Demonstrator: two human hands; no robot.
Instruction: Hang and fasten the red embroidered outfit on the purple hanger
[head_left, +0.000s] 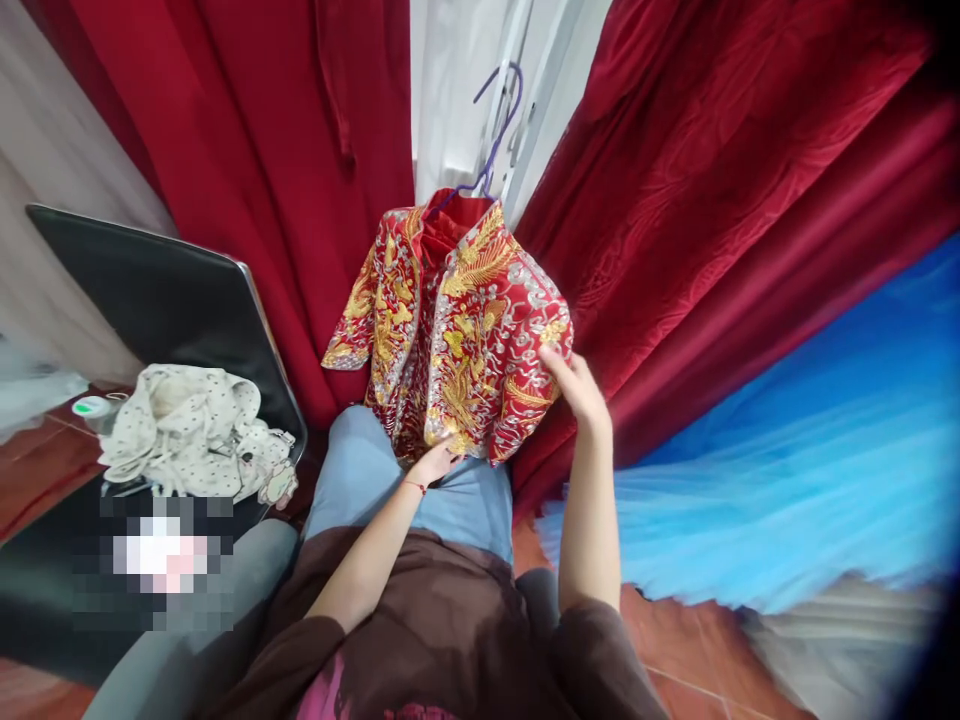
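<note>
Out past our fingers we see red curtains (712, 200) filling the back. Well off to their left sits a black chair (157, 290) carrying a spotted cream bag (195, 435). Right of our fingers spreads blue tulle (787, 480).

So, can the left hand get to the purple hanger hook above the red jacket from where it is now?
Probably yes. The left hand rests at the hem of the red jacket, and the purple hanger hook hangs well above it. Nothing blocks the way; the right hand is off at the sleeve.
</note>
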